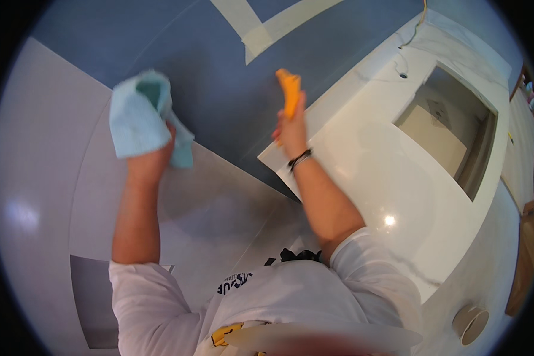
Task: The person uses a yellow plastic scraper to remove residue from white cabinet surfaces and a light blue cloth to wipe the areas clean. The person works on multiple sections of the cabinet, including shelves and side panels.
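My left hand (153,158) grips a light blue cleaning cloth (135,118), bunched and folded over the fingers, in front of the line where a grey panel (196,204) meets a dark blue-grey panel (200,84). In my right hand (293,129) is an orange hand tool (290,91), its narrow shape pointing away from me; its exact kind cannot be made out. That hand is beside the near corner of a glossy white marble-look countertop (360,178). Whether cloth or tool touches a surface is unclear.
Strips of pale masking tape (258,40) form an angle on the dark panel. The countertop has a large rectangular cut-out (449,129), a small round hole (403,75) and a yellowish wire (416,31). A beige cylindrical piece (471,325) stands at lower right; a recess (95,302) opens lower left.
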`<state>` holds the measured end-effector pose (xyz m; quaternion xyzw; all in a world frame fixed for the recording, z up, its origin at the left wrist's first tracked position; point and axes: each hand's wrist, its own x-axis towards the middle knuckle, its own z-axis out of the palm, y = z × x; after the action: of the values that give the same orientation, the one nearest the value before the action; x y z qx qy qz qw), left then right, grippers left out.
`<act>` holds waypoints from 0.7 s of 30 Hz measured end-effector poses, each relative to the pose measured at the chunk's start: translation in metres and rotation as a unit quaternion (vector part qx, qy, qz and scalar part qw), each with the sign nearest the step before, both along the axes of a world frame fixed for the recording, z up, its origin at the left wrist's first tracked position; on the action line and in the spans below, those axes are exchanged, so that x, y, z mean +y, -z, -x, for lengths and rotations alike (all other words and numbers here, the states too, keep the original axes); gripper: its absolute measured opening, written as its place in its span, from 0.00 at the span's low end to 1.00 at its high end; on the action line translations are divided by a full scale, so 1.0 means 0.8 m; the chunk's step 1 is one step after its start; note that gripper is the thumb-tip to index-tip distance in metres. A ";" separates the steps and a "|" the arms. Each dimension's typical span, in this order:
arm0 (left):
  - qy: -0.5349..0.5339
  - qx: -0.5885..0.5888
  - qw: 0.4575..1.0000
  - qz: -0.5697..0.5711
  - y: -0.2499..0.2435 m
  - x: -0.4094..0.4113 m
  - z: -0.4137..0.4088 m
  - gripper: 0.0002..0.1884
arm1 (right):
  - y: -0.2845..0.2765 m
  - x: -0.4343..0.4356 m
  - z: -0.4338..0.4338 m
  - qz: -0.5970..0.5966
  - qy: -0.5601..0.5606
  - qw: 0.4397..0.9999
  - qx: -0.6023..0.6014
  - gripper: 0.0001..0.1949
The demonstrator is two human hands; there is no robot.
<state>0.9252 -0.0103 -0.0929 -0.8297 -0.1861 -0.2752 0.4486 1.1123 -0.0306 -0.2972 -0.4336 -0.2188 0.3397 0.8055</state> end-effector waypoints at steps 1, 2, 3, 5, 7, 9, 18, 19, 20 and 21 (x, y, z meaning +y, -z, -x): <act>0.001 -0.021 1.000 0.001 -0.018 0.010 -0.012 0.25 | -0.010 0.002 -0.025 -0.013 -0.001 0.999 0.030 0.34; 0.000 -0.045 0.999 -0.004 -0.044 0.018 -0.024 0.25 | -0.015 -0.001 -0.049 -0.020 0.006 0.999 0.038 0.33; -0.008 -0.047 0.998 -0.052 -0.071 0.029 -0.033 0.27 | -0.024 -0.002 -0.073 -0.031 0.012 0.998 0.044 0.33; -0.091 -0.050 0.984 -0.143 -0.111 0.033 -0.038 0.29 | -0.038 -0.021 -0.080 -0.031 0.003 0.999 0.022 0.32; -0.191 -0.046 0.959 -0.203 -0.110 0.033 -0.069 0.34 | -0.026 -0.035 -0.084 -0.048 0.025 0.998 0.024 0.32; -0.169 -0.034 0.983 -0.056 -0.079 0.052 -0.071 0.32 | -0.005 -0.047 -0.087 -0.050 0.043 0.997 0.047 0.32; -0.083 0.320 0.878 0.346 0.180 0.000 -0.097 0.09 | 0.011 -0.114 -0.102 -0.090 0.078 0.989 0.088 0.33; -0.038 0.305 0.896 0.320 0.191 0.004 -0.095 0.09 | 0.008 -0.126 -0.106 -0.097 0.086 0.988 0.090 0.33; 0.009 0.288 0.909 0.300 0.201 0.008 -0.087 0.09 | 0.007 -0.136 -0.109 -0.079 0.100 0.988 0.082 0.33; 0.052 0.269 0.920 0.280 0.206 0.010 -0.078 0.08 | 0.006 -0.145 -0.113 -0.084 0.108 0.988 0.076 0.33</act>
<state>0.9873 -0.0026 -0.2573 -0.9726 -0.0842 -0.0011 0.2166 1.2029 -0.1466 -0.3017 -0.3588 -0.1368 0.2635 0.8850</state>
